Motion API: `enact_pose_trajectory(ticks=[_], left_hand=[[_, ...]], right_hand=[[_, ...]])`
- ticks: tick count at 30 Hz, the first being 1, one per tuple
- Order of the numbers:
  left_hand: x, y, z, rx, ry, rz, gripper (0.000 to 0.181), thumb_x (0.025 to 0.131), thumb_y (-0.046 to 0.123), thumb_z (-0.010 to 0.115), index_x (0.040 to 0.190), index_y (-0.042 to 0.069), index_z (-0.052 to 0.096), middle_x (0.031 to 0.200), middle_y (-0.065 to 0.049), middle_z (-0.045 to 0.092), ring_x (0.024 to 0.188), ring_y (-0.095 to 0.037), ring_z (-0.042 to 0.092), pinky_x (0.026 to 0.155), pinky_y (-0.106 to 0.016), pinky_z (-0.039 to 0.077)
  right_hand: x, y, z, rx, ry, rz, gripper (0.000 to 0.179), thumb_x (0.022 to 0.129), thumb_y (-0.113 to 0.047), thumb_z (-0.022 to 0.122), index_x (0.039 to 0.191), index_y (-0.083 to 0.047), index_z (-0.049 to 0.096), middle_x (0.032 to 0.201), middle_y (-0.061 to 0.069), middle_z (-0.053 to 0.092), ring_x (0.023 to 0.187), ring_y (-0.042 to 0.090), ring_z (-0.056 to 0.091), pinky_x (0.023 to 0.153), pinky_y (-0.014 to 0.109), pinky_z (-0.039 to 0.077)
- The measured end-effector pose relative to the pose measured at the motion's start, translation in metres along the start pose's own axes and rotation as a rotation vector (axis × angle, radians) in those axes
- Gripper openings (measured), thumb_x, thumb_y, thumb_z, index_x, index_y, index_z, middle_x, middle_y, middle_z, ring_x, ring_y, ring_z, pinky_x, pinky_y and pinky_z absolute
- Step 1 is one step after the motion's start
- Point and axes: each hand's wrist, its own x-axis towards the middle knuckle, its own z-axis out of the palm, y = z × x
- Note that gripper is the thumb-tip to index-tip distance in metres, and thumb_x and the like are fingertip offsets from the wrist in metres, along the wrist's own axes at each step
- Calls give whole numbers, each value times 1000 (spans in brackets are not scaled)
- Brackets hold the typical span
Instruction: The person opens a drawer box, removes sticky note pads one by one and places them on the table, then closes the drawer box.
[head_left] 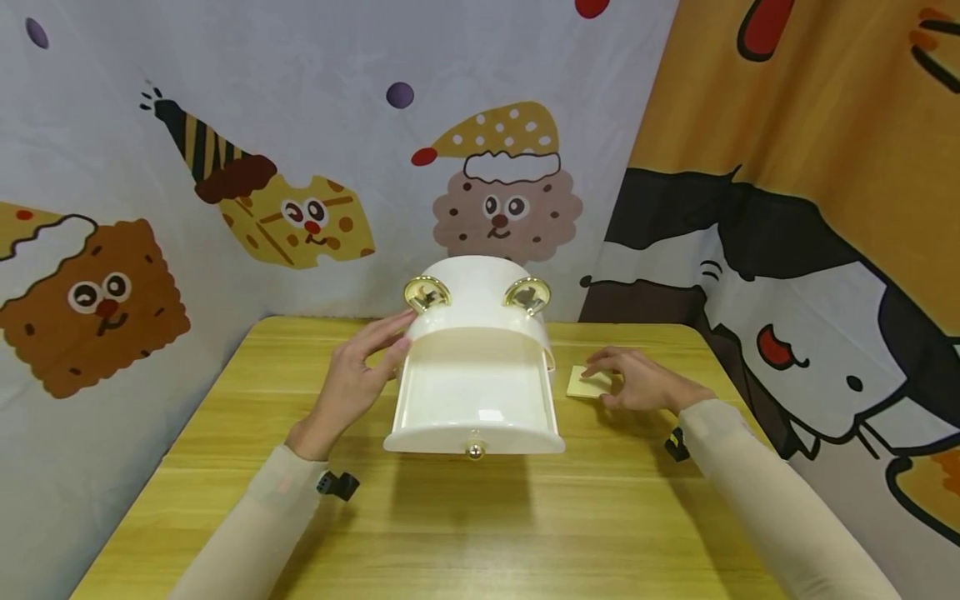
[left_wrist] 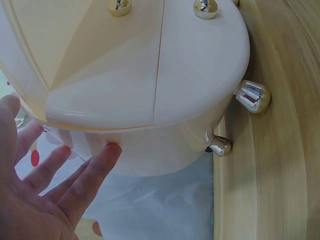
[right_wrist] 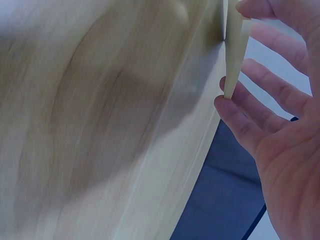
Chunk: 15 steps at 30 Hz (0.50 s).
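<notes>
A white box with a rounded top (head_left: 476, 283) stands on the table, two shiny gold round pieces on its upper part. Its front drawer (head_left: 480, 387) is pulled out, and no contents show inside; a gold knob (head_left: 474, 451) sits on the drawer front. My left hand (head_left: 352, 375) rests its fairly straight fingertips against the box's left side, as the left wrist view also shows on the white wall (left_wrist: 165, 155). To the right of the box, my right hand (head_left: 637, 379) pinches a small pale-yellow sticky note pad (right_wrist: 234, 60) between thumb and fingers.
The wooden table (head_left: 300, 533) has its far edge close behind the box. A curtain printed with cartoon figures (head_left: 337, 83) hangs behind and along the sides. Small gold feet (left_wrist: 254, 97) jut from the box in the left wrist view.
</notes>
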Motion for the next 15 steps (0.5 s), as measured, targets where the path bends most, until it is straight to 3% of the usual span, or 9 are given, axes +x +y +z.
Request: enact_pose_trajectory(ticks=[7, 15], left_hand=[[0, 1, 0, 4, 3, 0, 45, 118, 16, 71, 163, 22, 70, 171, -7, 66, 136, -36, 79, 79, -25, 72], [0, -2, 0, 25, 8, 6, 44, 119, 16, 70, 163, 20, 70, 170, -9, 67, 133, -39, 80, 79, -24, 71]], right_hand=[[-3, 2, -2, -14, -37, 19, 51, 90, -9, 90, 140, -17, 84, 163, 24, 68, 151, 55, 63, 124, 78, 52], [-4, 3, -3, -41, -67, -4, 56, 89, -4, 89, 143, -17, 82, 162, 24, 68, 149, 54, 64, 122, 76, 55]])
